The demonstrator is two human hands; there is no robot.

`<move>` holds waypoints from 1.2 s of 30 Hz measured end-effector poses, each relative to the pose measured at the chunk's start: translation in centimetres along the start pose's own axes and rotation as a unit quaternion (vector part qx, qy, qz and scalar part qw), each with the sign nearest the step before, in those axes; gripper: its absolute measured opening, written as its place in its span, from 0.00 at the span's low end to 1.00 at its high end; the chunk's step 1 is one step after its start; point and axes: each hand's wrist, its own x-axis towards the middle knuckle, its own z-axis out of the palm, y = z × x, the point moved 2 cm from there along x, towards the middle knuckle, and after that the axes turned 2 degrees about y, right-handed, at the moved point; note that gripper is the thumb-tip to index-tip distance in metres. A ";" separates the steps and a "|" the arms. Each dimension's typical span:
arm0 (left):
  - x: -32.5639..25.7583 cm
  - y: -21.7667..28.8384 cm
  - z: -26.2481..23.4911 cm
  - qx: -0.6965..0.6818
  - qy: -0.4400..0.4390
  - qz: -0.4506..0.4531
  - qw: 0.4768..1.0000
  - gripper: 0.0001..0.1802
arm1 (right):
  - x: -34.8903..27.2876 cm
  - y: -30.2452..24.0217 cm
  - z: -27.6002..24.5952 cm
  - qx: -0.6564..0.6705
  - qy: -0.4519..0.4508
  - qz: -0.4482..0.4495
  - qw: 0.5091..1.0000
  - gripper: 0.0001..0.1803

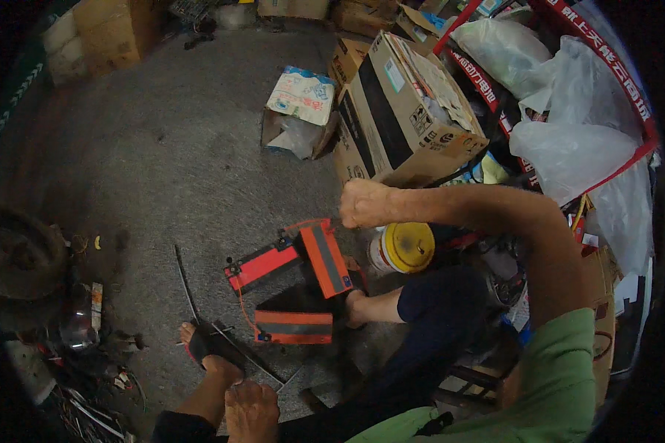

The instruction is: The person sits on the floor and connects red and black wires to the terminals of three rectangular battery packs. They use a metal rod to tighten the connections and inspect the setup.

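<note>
My right hand (366, 204) is a closed fist held out ahead of me, just right of the upper battery; whatever it may hold is hidden. My left hand (251, 410) is curled closed near the lower edge, by my left shin, its palm side out of sight. Between my feet sit three batteries: a red one (268, 267) at the left, an orange one with a grey stripe (324, 258) at the right, and another striped orange one (294, 327) nearest me. Thin red wires (243, 304) run between their corner terminals.
A tub with a yellow lid (409, 246) stands below my right forearm. Thin metal rods (248, 354) lie by my left foot. Beyond are a large carton (399, 111) and a small open box (297, 107). Plastic bags (573, 140) pile up at right; a tire (18, 251) is at left.
</note>
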 end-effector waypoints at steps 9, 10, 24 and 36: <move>0.8 0.9 -2.3 0.103 0.031 0.059 0.993 0.16 | -1.4 -0.8 0.7 0.393 0.290 0.520 0.701 0.21; 1.1 0.7 -2.4 0.068 0.007 0.053 0.996 0.17 | -1.4 -1.1 0.5 0.374 0.268 0.541 0.704 0.21; 4.6 2.5 -3.5 0.005 0.006 0.074 0.997 0.11 | -4.1 -2.1 1.4 0.359 0.246 0.484 0.759 0.13; 4.9 2.8 -3.4 0.005 0.000 0.097 0.995 0.12 | -4.2 -2.1 1.2 0.386 0.267 0.461 0.753 0.18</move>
